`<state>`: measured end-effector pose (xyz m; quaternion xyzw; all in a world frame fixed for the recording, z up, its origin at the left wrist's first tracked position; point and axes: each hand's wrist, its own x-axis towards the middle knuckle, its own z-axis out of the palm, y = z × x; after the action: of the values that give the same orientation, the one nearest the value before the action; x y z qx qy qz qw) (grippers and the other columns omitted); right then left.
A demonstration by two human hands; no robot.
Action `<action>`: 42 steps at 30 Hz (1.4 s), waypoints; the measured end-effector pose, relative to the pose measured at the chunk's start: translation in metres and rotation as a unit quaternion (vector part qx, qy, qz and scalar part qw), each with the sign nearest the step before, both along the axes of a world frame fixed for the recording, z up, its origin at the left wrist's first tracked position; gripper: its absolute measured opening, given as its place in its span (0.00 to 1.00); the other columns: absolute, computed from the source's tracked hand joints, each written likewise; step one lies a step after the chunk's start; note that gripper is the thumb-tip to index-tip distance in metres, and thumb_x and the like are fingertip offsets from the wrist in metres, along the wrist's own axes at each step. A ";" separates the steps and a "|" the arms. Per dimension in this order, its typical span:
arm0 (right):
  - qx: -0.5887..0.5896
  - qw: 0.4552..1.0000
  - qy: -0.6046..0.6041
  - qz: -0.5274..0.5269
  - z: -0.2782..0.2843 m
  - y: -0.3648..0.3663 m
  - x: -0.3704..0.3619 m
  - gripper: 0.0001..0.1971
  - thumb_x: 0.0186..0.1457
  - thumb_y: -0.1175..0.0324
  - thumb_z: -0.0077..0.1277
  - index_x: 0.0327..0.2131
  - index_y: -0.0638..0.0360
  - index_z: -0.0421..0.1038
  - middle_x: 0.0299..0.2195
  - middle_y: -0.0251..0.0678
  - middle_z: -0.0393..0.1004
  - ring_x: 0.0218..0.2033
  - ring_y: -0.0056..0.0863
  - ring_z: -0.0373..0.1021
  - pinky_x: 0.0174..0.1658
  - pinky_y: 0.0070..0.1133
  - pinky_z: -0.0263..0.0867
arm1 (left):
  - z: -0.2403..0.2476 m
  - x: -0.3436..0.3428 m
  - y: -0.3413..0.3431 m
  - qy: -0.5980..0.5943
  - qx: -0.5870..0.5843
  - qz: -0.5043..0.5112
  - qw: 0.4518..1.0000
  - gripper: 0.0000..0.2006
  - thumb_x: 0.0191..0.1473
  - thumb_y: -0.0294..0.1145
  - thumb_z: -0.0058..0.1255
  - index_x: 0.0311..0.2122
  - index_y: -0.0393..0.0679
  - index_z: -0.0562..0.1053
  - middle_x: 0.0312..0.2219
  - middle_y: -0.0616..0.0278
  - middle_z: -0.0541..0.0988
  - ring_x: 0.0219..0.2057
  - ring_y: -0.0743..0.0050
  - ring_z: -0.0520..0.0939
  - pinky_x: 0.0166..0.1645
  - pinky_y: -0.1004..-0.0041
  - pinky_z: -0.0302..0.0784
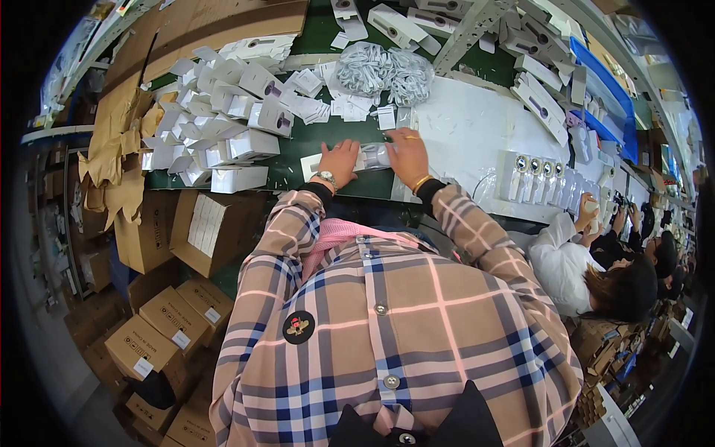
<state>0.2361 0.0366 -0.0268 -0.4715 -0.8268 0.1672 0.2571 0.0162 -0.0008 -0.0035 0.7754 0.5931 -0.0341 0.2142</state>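
Far off to the left of the hands, torn brown kraft paper [112, 167] is draped over the bench edge. Below and left of the hands, an open cardboard carton [237, 237] can be seen with white boxes packed inside. Closer in, still left of the left hand, a messy heap of open white product boxes [216, 123] is piled up, flaps sticking out everywhere.

The left hand [340, 161], with a wristwatch [326, 176] worn on it, is laid palm-down over a flat white piece [310, 167], which pokes out past its left side. Between the two hands, on the green bench top [290, 165], a clear-wrapped pale item [376, 156] is lying, and its right end is touched by the right hand [408, 158]. A ring and a gold bracelet [421, 183] are worn there. The hands are kept apart, just either side of the item; how tightly anything's gripped can't be told, since the fingers are partly hidden.

Just beyond the hands, printed leaflets [350, 108] are scattered, with bagged white cables [363, 69] bundled behind them. Right of the right hand, white-handled gadgets [531, 180] are lined up in a row, and past those a co-worker in white [562, 264] is seated.
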 end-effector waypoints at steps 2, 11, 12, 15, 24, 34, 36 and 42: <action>-0.012 0.990 -0.009 -0.142 -0.004 -0.007 0.010 0.19 0.58 0.55 0.58 0.46 0.59 0.79 0.44 0.44 0.77 0.45 0.45 0.72 0.50 0.37 0.68 | -0.011 -0.005 0.003 0.022 -0.026 -0.003 0.999 0.44 0.40 0.38 0.73 0.62 0.46 0.60 0.56 0.54 0.70 0.58 0.48 0.75 0.63 0.33 0.63; -0.290 0.943 0.150 0.069 0.073 -0.003 -0.017 0.32 0.60 0.50 0.57 0.60 0.64 0.69 0.57 0.53 0.72 0.57 0.50 0.67 0.61 0.37 0.62 | 0.018 -0.045 0.003 -0.158 0.046 0.049 0.985 0.42 0.41 0.36 0.73 0.61 0.45 0.62 0.56 0.52 0.70 0.56 0.52 0.77 0.61 0.47 0.70; -0.224 0.956 0.155 0.108 0.089 -0.003 -0.024 0.31 0.60 0.50 0.57 0.60 0.63 0.69 0.59 0.52 0.70 0.58 0.50 0.66 0.62 0.36 0.61 | 0.025 -0.054 0.000 -0.154 0.051 0.059 0.985 0.42 0.41 0.36 0.73 0.61 0.45 0.62 0.56 0.52 0.70 0.56 0.52 0.77 0.61 0.47 0.70; -0.088 0.965 0.167 0.184 0.122 -0.003 -0.043 0.30 0.60 0.52 0.56 0.60 0.60 0.70 0.61 0.51 0.68 0.61 0.49 0.64 0.63 0.36 0.59 | 0.061 -0.073 -0.009 -0.321 -0.001 0.174 0.931 0.41 0.43 0.33 0.73 0.61 0.46 0.62 0.55 0.54 0.71 0.55 0.62 0.78 0.56 0.60 0.76; 0.038 0.915 0.093 0.390 0.155 -0.007 -0.111 0.24 0.56 0.64 0.61 0.56 0.56 0.73 0.65 0.43 0.64 0.62 0.48 0.63 0.65 0.37 0.59 | 0.038 -0.122 -0.083 -0.444 0.089 0.314 0.835 0.39 0.46 0.25 0.71 0.61 0.41 0.60 0.54 0.59 0.72 0.55 0.68 0.76 0.55 0.66 0.78; -0.209 0.955 0.195 0.082 0.057 0.073 -0.061 0.17 0.58 0.74 0.58 0.52 0.59 0.75 0.53 0.38 0.76 0.43 0.29 0.77 0.45 0.25 0.75 | 0.009 -0.136 -0.092 -0.363 0.194 0.460 0.787 0.41 0.48 0.29 0.72 0.61 0.32 0.58 0.53 0.47 0.71 0.55 0.61 0.76 0.51 0.65 0.80; -0.185 0.961 0.204 -0.031 0.017 0.132 -0.036 0.16 0.58 0.75 0.57 0.50 0.61 0.75 0.46 0.38 0.79 0.39 0.24 0.78 0.40 0.21 0.75 | 0.017 -0.134 -0.086 -0.343 0.189 0.444 0.806 0.42 0.48 0.30 0.71 0.62 0.32 0.57 0.54 0.46 0.71 0.55 0.61 0.76 0.51 0.65 0.80; -0.306 0.780 0.497 -0.227 -0.019 0.279 -0.013 0.21 0.63 0.71 0.53 0.58 0.64 0.66 0.44 0.41 0.77 0.40 0.32 0.78 0.43 0.27 0.75 | 0.040 -0.149 -0.105 -0.261 0.080 0.427 0.862 0.35 0.51 0.35 0.70 0.59 0.30 0.66 0.44 0.43 0.82 0.44 0.55 0.85 0.45 0.64 0.81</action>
<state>0.2230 0.3155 -0.0456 -0.5505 -0.3587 0.5592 0.5055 -0.1328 -0.1056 0.0369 0.4412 0.7892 0.3122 0.2917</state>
